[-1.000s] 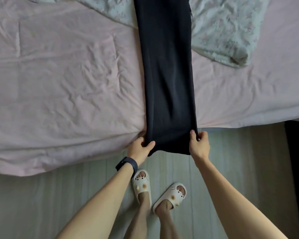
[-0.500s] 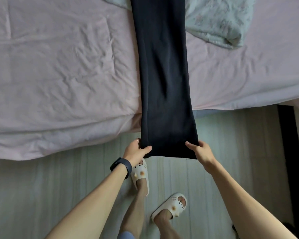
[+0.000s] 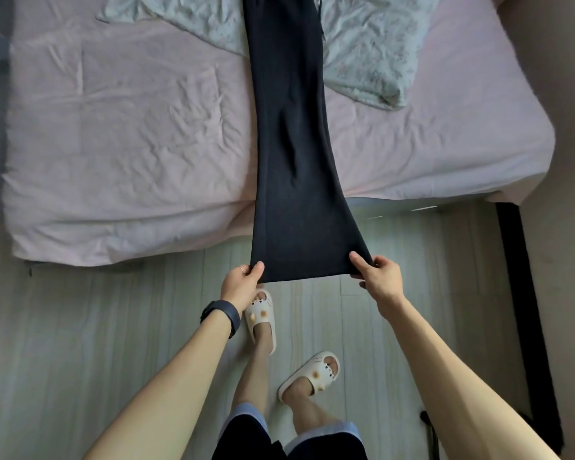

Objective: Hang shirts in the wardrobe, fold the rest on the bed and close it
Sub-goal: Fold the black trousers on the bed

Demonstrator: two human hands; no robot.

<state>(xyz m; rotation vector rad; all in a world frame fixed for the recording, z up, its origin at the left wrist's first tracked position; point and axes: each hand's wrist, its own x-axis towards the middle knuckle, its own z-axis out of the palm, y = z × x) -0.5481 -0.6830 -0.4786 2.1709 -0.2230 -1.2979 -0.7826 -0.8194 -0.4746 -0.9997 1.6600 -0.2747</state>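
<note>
A long dark navy pair of trousers (image 3: 292, 137) lies stretched lengthwise across the pink bed (image 3: 120, 134), its hem end pulled out past the bed's near edge and held above the floor. My left hand (image 3: 241, 285) pinches the hem's left corner, thumb on top. My right hand (image 3: 377, 277) grips the right corner in the same way. The trousers' upper end runs out of view at the top.
A pale floral garment (image 3: 369, 51) lies crumpled on the bed under and beside the trousers. Light wooden floor (image 3: 80, 343) lies in front of the bed, where my feet stand in white slippers (image 3: 263, 313). A dark strip (image 3: 525, 310) runs along the right wall.
Both hands have drawn the trouser hem farther off the bed toward me, and I have stepped back; more of the bed and floor shows.
</note>
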